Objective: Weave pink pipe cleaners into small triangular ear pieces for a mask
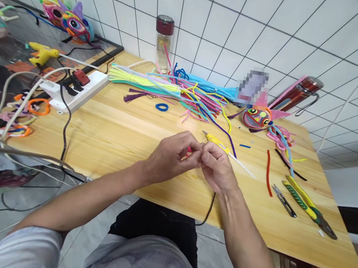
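Over the wooden table, my left hand and my right hand meet fingertip to fingertip, both closed in a pinch. A small pink piece of pipe cleaner shows inside the curl of my left fingers; the rest of it is hidden. Whatever my right fingertips pinch is covered by them. Just behind my hands lies a yellow glue gun with a white glue stick poking out of its back end.
Bundled pipe cleaners and a clear bottle stand at the back. Pliers, thread snips and a red strip lie right. A decorated fish-like figure sits behind. Left are a power strip and another glue gun.
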Demonstrator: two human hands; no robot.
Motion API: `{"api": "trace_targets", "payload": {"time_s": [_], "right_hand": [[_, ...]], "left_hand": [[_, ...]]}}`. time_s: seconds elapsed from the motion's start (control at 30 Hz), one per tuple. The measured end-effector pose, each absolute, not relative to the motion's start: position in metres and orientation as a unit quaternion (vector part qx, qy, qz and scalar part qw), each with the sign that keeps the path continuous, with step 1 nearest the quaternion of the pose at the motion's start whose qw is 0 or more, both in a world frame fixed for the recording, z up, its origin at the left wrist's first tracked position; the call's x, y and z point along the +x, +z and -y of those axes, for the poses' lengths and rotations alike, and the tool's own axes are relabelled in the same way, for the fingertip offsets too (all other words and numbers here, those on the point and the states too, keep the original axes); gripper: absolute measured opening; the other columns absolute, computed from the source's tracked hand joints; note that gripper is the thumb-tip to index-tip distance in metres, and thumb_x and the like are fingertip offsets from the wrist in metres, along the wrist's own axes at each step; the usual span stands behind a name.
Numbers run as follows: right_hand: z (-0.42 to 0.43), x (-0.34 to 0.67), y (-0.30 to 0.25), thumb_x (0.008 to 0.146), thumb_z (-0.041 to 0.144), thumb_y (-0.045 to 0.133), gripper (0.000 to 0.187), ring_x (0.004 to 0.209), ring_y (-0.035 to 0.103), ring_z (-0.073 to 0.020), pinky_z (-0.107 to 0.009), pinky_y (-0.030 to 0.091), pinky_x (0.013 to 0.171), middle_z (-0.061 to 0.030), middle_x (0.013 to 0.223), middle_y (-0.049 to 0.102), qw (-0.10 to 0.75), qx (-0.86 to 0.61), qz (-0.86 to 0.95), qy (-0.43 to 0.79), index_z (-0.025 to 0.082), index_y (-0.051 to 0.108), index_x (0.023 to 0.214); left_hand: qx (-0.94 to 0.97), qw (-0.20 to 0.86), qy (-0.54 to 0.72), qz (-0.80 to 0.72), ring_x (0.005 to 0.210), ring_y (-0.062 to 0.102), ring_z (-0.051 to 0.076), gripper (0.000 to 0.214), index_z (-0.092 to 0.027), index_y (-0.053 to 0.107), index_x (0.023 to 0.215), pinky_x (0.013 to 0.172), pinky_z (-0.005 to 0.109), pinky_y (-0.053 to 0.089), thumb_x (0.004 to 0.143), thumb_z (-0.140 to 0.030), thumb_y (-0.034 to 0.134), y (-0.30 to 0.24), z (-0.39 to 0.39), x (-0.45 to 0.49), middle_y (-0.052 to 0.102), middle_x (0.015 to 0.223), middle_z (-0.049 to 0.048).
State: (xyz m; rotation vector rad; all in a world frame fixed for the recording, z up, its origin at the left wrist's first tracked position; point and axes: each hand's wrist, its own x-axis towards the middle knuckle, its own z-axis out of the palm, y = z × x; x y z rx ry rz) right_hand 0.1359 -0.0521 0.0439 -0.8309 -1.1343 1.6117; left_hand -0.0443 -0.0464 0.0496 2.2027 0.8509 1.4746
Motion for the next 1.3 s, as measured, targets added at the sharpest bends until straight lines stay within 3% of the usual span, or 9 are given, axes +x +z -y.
{"api": "trace_targets", "payload": {"time_s": [0.3, 0.4, 0.53, 0.63, 0.77, 0.87, 0.97, 1.07, 1.3], "right_hand": [[0.053, 0.134, 0.046, 0.075, 0.053, 0.095, 0.043, 0.061, 0.049, -0.0134, -0.029, 0.039, 0.062, 0.0031, 0.066, 0.058, 0.495, -0.336, 0.436, 0.672, 0.022, 0.065, 0.07], [0.052, 0.134, 0.048, 0.076, 0.048, 0.091, 0.033, 0.061, 0.052, -0.0136, -0.028, 0.041, 0.061, 0.0013, 0.067, 0.062, 0.49, -0.363, 0.422, 0.671, 0.021, 0.072, 0.076], [0.05, 0.133, 0.047, 0.071, 0.028, 0.078, 0.011, 0.059, 0.056, -0.0131, -0.028, 0.042, 0.06, 0.0006, 0.068, 0.066, 0.511, -0.393, 0.411, 0.645, 0.021, 0.071, 0.075], [0.049, 0.133, 0.044, 0.069, 0.023, 0.069, 0.005, 0.056, 0.054, -0.0126, -0.028, 0.041, 0.059, 0.0028, 0.062, 0.063, 0.531, -0.415, 0.43, 0.601, 0.023, 0.064, 0.07], [0.051, 0.132, 0.042, 0.079, 0.03, 0.068, 0.008, 0.054, 0.05, -0.0126, -0.03, 0.043, 0.062, 0.0058, 0.058, 0.059, 0.52, -0.451, 0.5, 0.525, 0.023, 0.069, 0.084], [0.05, 0.132, 0.04, 0.084, 0.035, 0.07, 0.017, 0.057, 0.051, -0.0131, -0.03, 0.044, 0.064, 0.0067, 0.06, 0.057, 0.488, -0.479, 0.539, 0.492, 0.023, 0.072, 0.096], [0.049, 0.134, 0.037, 0.086, 0.037, 0.07, 0.018, 0.062, 0.055, -0.0145, -0.032, 0.046, 0.065, 0.0041, 0.067, 0.063, 0.451, -0.509, 0.57, 0.461, 0.023, 0.073, 0.096], [0.049, 0.139, 0.037, 0.089, 0.033, 0.066, 0.014, 0.07, 0.061, -0.017, -0.034, 0.049, 0.07, 0.0002, 0.079, 0.072, 0.4, -0.537, 0.631, 0.392, 0.023, 0.075, 0.095], [0.06, 0.145, 0.039, 0.097, 0.031, 0.07, 0.011, 0.096, 0.072, -0.0272, -0.04, 0.052, 0.083, -0.0093, 0.102, 0.079, 0.174, -0.582, 0.773, 0.184, 0.022, 0.074, 0.103]], "left_hand": [[0.633, 0.448, 0.503, -0.382, 0.059, 0.046, 0.01, 0.016, -0.019, 0.069, 0.086, 0.057, 0.026, 0.039, 0.094, -0.032, 0.064, 0.049, 0.038, -0.051, 0.062, 0.075, -0.0018], [0.608, 0.482, 0.488, -0.399, 0.057, 0.042, 0.009, 0.02, -0.019, 0.069, 0.088, 0.055, 0.026, 0.035, 0.093, -0.037, 0.064, 0.047, 0.028, -0.06, 0.062, 0.075, -0.0014], [0.615, 0.466, 0.45, -0.449, 0.053, 0.035, 0.011, 0.017, -0.021, 0.064, 0.081, 0.053, 0.027, 0.027, 0.086, -0.036, 0.068, 0.041, 0.011, -0.071, 0.044, 0.06, -0.0056], [0.644, 0.384, 0.432, -0.501, 0.06, 0.046, 0.014, 0.009, -0.021, 0.068, 0.088, 0.059, 0.028, 0.035, 0.084, -0.027, 0.062, 0.037, -0.002, -0.08, 0.056, 0.066, -0.0029], [0.684, 0.281, 0.363, -0.566, 0.072, 0.059, 0.019, 0.017, -0.021, 0.067, 0.077, 0.072, 0.032, 0.043, 0.09, -0.029, 0.059, 0.033, -0.016, -0.093, 0.07, 0.074, 0.0014], [0.704, 0.285, 0.326, -0.563, 0.075, 0.063, 0.02, 0.032, -0.022, 0.064, 0.068, 0.075, 0.033, 0.044, 0.096, -0.035, 0.057, 0.028, -0.023, -0.102, 0.074, 0.073, 0.0037], [0.698, 0.309, 0.356, -0.538, 0.074, 0.062, 0.017, 0.016, -0.02, 0.071, 0.083, 0.076, 0.03, 0.046, 0.089, -0.02, 0.056, 0.02, -0.026, -0.106, 0.08, 0.087, 0.0036], [0.682, 0.344, 0.374, -0.527, 0.064, 0.055, 0.013, 0.022, -0.017, 0.074, 0.093, 0.07, 0.027, 0.045, 0.084, -0.014, 0.055, 0.012, -0.027, -0.108, 0.079, 0.088, 0.0029], [0.604, 0.419, 0.44, -0.515, 0.06, 0.053, 0.011, 0.026, -0.016, 0.075, 0.104, 0.063, 0.026, 0.045, 0.088, -0.022, 0.055, 0.001, -0.027, -0.108, 0.081, 0.095, 0.0048]]}}
